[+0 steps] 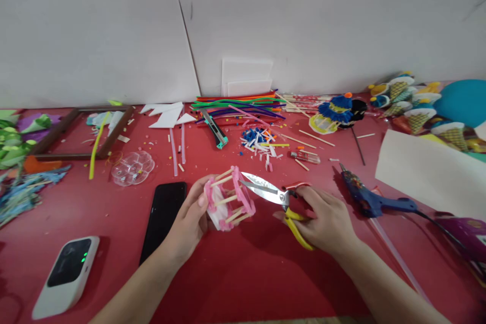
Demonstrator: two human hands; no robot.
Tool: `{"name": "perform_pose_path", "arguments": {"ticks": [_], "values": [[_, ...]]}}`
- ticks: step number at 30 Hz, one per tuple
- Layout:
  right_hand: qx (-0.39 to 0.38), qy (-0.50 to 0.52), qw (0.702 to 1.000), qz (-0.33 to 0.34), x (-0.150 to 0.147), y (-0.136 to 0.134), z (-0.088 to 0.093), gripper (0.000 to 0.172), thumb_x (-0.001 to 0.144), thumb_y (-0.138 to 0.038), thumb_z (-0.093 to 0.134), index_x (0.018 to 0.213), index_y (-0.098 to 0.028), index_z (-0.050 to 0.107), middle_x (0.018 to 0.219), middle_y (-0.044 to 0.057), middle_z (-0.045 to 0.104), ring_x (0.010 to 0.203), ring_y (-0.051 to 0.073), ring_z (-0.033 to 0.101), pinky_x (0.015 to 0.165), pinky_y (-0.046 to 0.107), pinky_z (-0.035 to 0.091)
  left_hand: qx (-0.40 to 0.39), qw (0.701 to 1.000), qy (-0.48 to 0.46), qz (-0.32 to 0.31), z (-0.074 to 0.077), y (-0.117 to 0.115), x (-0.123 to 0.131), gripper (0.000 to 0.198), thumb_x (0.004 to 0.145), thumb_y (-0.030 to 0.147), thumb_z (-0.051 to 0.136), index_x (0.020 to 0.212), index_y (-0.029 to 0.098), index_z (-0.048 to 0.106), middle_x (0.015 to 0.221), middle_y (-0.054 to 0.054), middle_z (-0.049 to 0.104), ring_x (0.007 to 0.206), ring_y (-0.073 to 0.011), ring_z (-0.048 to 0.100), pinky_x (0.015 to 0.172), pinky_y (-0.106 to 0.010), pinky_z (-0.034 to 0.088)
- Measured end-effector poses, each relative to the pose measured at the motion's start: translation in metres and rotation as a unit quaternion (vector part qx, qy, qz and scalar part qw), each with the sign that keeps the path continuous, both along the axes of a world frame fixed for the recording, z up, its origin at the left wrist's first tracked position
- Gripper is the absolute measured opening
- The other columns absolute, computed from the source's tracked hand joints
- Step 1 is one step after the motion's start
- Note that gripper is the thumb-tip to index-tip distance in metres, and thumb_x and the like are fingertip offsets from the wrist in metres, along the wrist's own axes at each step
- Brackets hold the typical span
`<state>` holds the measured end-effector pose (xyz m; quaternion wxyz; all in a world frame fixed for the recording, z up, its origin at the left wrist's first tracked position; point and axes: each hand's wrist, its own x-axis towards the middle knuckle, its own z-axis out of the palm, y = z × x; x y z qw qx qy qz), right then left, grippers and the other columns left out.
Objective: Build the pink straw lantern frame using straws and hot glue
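Observation:
My left hand (pixel 195 215) is closed on a small craft frame (pixel 247 201), made of pink fuzzy pipe-cleaner rings joined by short wooden sticks, with a white base facing the palm. In my right hand (pixel 326 220) is a pair of scissors (pixel 268 190) with red and yellow handles. Its blades point left and their tips reach the pink ring at the frame's right side. Whether the tips touch the ring I cannot tell. Beneath my left wrist lies a black phone (pixel 161 217).
A blue glue gun (pixel 366 195) and its cord lie right of my right hand. Behind the work are a utility knife (pixel 215 130), pipe cleaners (pixel 239 104) and a pile of cut bits (pixel 260 139). A white device (pixel 68 276) sits front left, near a brown frame (pixel 45 140).

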<state>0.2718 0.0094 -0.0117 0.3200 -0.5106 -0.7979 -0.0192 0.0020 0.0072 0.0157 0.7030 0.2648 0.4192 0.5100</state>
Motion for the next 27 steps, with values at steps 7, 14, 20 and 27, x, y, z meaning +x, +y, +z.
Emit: {"name": "perform_pose_path", "arguments": {"ticks": [7,14,20,27], "values": [[-0.009,0.015,1.0,0.009,-0.001,0.0,0.001,0.022,0.087,-0.043,0.06,0.09,-0.021,0.062,0.068,0.002,0.067,0.06,0.018,0.064,0.057,0.027,0.044,0.023,0.999,-0.004,-0.033,-0.008,-0.002,-0.003,0.048,0.072,0.054,0.081,0.113,0.031,0.068,0.116,-0.003,0.071,0.089,-0.022,0.071,0.067,-0.032,0.063],[0.038,0.011,0.999,0.01,-0.001,0.001,0.003,0.025,0.089,-0.043,0.06,0.086,-0.019,0.063,0.065,0.003,0.066,0.059,0.017,0.064,0.057,0.027,0.044,0.037,0.997,-0.018,-0.062,-0.011,-0.004,-0.004,0.042,0.077,0.052,0.078,0.113,0.033,0.07,0.108,-0.002,0.072,0.079,-0.0163,0.069,0.066,-0.026,0.06],[0.05,0.006,0.999,0.013,0.0,0.001,0.002,0.026,0.09,-0.043,0.059,0.083,-0.018,0.063,0.064,0.003,0.067,0.058,0.016,0.064,0.056,0.026,0.043,0.034,0.997,-0.007,-0.07,-0.009,-0.004,-0.004,0.044,0.074,0.053,0.08,0.112,0.034,0.069,0.112,-0.003,0.071,0.082,-0.0192,0.07,0.064,-0.029,0.061],[0.06,-0.002,0.998,0.006,0.0,0.001,0.003,0.031,0.092,-0.045,0.059,0.077,-0.019,0.064,0.062,0.003,0.067,0.055,0.016,0.064,0.054,0.026,0.042,0.049,0.996,0.001,-0.075,-0.013,-0.004,-0.006,0.041,0.078,0.052,0.077,0.115,0.035,0.068,0.113,-0.003,0.07,0.083,-0.0206,0.071,0.063,-0.032,0.063]]}}
